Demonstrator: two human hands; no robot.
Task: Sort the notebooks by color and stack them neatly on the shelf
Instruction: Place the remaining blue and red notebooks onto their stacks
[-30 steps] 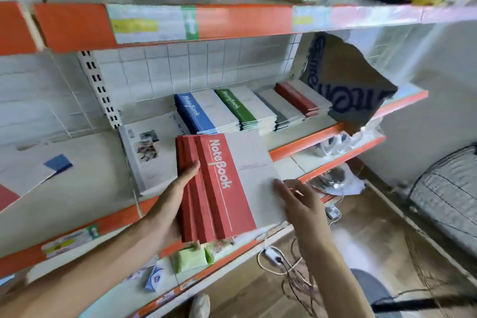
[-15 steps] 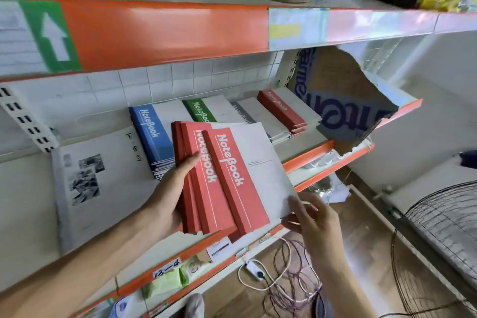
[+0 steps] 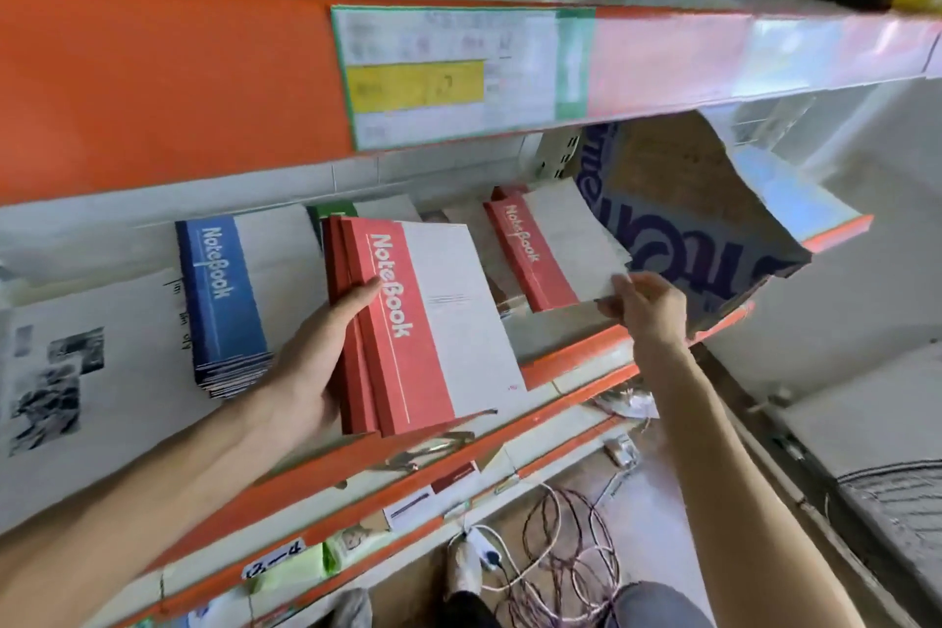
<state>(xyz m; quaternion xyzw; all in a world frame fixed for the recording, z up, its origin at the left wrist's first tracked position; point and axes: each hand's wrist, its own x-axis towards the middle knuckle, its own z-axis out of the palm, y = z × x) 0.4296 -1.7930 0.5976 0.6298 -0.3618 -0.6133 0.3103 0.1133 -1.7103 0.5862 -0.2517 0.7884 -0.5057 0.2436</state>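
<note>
Red notebooks [image 3: 408, 332] in left hand [image 3: 311, 362]; right hand [image 3: 645, 303] pinches another [image 3: 553, 250].

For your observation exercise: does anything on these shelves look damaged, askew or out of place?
Yes. A torn cardboard sheet with ragged edges leans at the shelf's right end, beside the red notebook pinched by the right hand. The left hand grips a red stack fanned unevenly.
</note>
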